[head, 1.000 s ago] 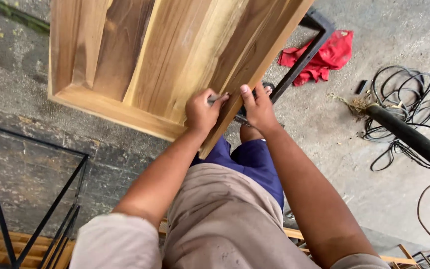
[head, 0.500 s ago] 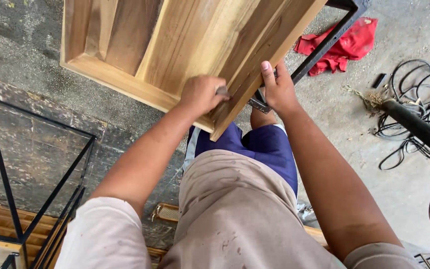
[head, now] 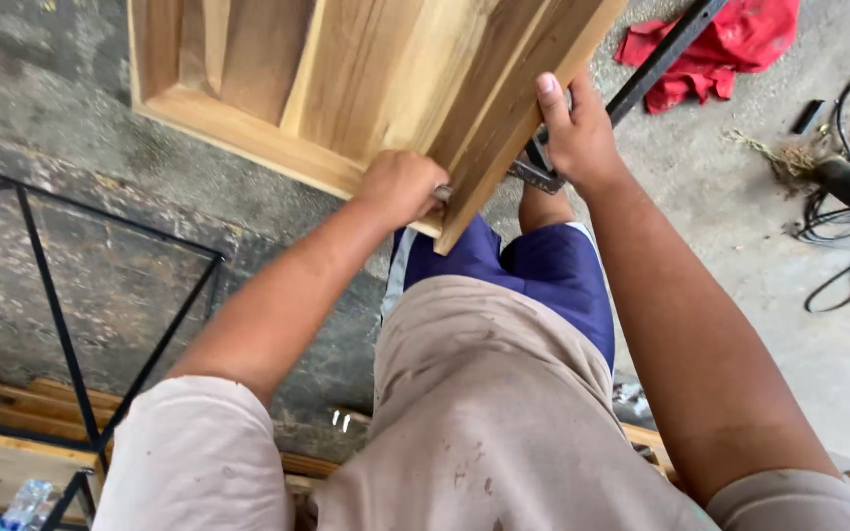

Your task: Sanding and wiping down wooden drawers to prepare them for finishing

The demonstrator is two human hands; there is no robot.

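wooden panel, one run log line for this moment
left hand: fist at wooden panel corner | right hand: grips panel edge | black metal frame behind

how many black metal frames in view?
2. One black metal frame stands at left on the concrete floor. A second black bar frame runs under the wooden panel by the right hand. Parts may be hidden.
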